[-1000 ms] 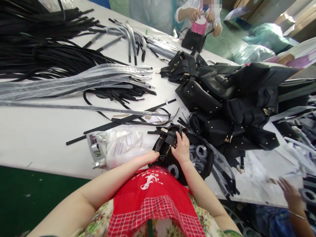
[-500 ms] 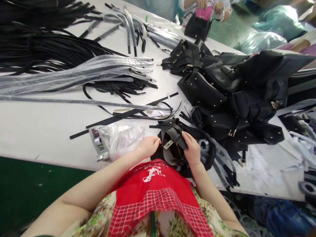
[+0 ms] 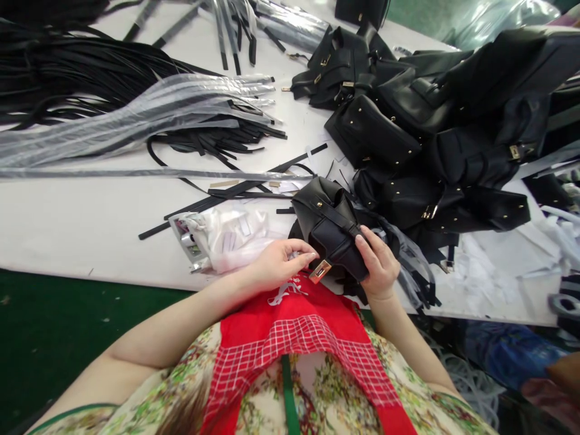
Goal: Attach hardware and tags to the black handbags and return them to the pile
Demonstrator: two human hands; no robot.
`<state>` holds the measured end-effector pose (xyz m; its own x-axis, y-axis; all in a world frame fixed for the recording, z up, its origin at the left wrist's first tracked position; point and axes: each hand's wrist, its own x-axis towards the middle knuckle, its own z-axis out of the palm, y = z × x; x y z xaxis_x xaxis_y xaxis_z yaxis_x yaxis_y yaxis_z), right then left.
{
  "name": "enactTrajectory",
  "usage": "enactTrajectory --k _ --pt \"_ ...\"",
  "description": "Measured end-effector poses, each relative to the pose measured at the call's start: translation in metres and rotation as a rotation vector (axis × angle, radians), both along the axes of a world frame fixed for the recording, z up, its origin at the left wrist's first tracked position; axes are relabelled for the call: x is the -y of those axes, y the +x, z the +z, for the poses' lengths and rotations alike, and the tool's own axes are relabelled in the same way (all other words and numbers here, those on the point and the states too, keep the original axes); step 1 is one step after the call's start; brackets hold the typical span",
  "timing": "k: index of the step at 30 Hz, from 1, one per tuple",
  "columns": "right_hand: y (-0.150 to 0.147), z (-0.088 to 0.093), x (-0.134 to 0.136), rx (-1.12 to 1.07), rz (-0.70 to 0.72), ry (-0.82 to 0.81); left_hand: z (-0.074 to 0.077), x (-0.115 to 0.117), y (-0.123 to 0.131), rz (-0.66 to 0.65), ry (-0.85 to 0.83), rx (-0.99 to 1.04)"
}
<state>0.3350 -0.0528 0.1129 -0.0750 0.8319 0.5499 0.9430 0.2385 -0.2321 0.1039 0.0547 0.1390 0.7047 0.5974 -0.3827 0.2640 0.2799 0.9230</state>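
Observation:
A small black handbag [image 3: 335, 232] rests at the table's near edge, tilted toward my red apron. Its narrow strap carries a gold metal clasp [image 3: 320, 271], which dangles at the front. My right hand [image 3: 379, 266] is closed on the bag's right side, thumb and fingers pressed on the black material. My left hand [image 3: 283, 264] is at the bag's left edge, just above the clasp, with thumb and forefinger brought together. What sits between those fingertips, if anything, is too small to make out.
A heap of black handbags [image 3: 435, 139] lies to the right. Bundled black straps [image 3: 104, 78] and plastic-wrapped strips [image 3: 149, 121] spread across the left. A white plastic bag [image 3: 235, 235] lies beside my left hand. White paper scraps [image 3: 489, 272] lie at the right.
The handbag has been turned and raised, so more of its black outside shows. My right hand has shifted right with it; my left hand has moved right toward the clasp. The view has tipped down.

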Motion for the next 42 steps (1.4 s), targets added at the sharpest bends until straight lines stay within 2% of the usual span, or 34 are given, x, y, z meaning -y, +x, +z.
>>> enactTrajectory --k 5,14,16,19,20,22,24,25,27,29,31,35,42 --pt "-0.006 0.007 0.006 0.019 0.029 0.009 0.005 0.007 0.001 0.011 -0.097 0.008" --pt "-0.015 0.016 0.014 0.039 0.045 0.033 0.014 0.015 -0.002 -0.033 0.081 -0.087" --pt "-0.017 0.018 0.016 0.047 0.041 0.029 0.016 0.018 -0.003 -0.048 0.16 -0.112" --pt "-0.022 0.019 0.018 0.066 0.031 -0.006 0.026 0.026 -0.008 -0.077 0.413 -0.163" --pt "-0.024 0.018 0.019 0.072 0.026 -0.022 0.032 0.03 -0.01 -0.122 0.492 -0.157" --pt "-0.027 0.016 0.02 0.085 0.006 -0.05 0.044 0.038 -0.016 -0.298 0.574 -0.099" --pt "-0.03 0.014 0.021 0.09 -0.034 -0.071 0.052 0.044 -0.023 -0.471 0.574 -0.034" --pt "-0.031 0.013 0.021 0.087 -0.059 -0.075 0.055 0.044 -0.026 -0.496 0.568 -0.023" --pt "-0.032 0.012 0.022 0.067 -0.104 -0.071 0.053 0.041 -0.033 -0.373 0.576 -0.049" --pt "-0.032 0.012 0.023 0.035 -0.14 -0.059 0.047 0.033 -0.038 -0.18 0.564 -0.096" --pt "-0.032 0.012 0.024 0.007 -0.166 -0.046 0.039 0.025 -0.04 -0.059 0.521 -0.138" --pt "-0.033 0.015 0.026 -0.012 -0.184 -0.018 0.026 0.022 -0.035 -0.038 0.424 -0.149" --pt "-0.037 0.018 0.028 0.019 -0.145 -0.018 0.019 0.03 -0.015 0.003 0.316 -0.157"
